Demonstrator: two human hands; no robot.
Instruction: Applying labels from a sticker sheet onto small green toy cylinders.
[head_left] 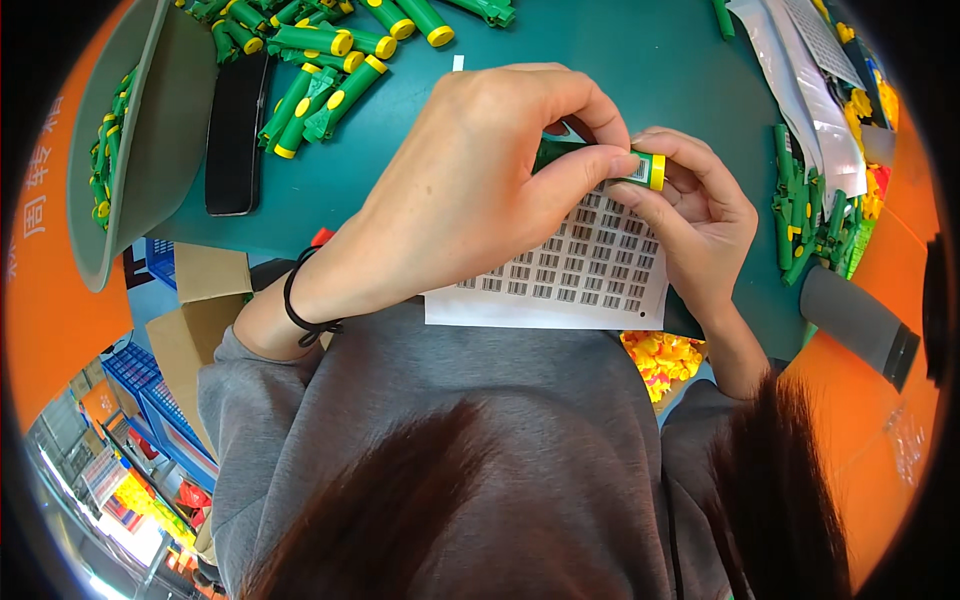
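Note:
Both hands meet over the table around one green tube with a yellow end (656, 172). My left hand (490, 165) grips the tube's body, its thumb pressed on a small white barcode label near the yellow end. Curled around that yellow end are the fingers of my right hand (702, 205). The far part of the tube is hidden by my left hand. Below the hands lies a white sheet of small barcode stickers (545, 312), reaching the table's near edge.
Loose green tubes (335, 95) pile up at the back left, beside a black phone (235, 135) and a grey bin (145, 130) holding more. At right lie more green pieces (795, 210), silvery plastic sheets (800, 100) and a grey cylinder (850, 315). Open cardboard (210, 275) stands lower left.

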